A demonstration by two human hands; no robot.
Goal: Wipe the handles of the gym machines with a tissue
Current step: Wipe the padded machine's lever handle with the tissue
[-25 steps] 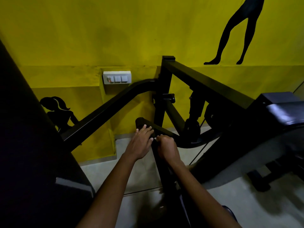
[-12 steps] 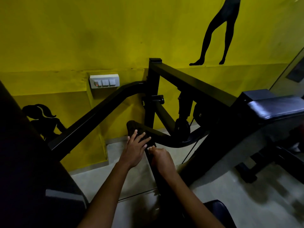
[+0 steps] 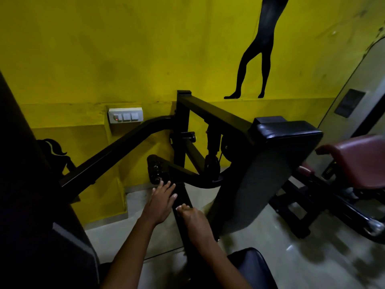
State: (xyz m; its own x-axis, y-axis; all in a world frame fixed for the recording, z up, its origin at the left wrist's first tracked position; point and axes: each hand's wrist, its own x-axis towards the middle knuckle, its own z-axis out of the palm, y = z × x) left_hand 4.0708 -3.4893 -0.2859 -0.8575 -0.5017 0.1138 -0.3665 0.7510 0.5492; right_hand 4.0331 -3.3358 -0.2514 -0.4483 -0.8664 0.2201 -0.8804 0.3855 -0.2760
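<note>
Head view: low in the middle of the frame, the left hand (image 3: 161, 202) lies with fingers straight and slightly spread, their tips at the lower end of the padded black handle (image 3: 157, 168), which sits just left of centre on the machine's curved arm (image 3: 198, 181). Just to its right, the right hand (image 3: 192, 219) is curled into a fist against the dark sloping bar (image 3: 183, 200) below the handle. A pale speck shows at its fingertips, which may be the tissue, but I cannot tell; otherwise no tissue is visible.

A black seat pad (image 3: 287, 129) stands at centre right, a switch plate (image 3: 125, 116) on the yellow wall (image 3: 104, 49) at middle left.

Risk, as I judge it: the light is dim and the handle black, so patches could go unwiped. If the tissue is balled in the fist, little of it would meet the grip. A thin tissue could also tear on the handle's textured end.
</note>
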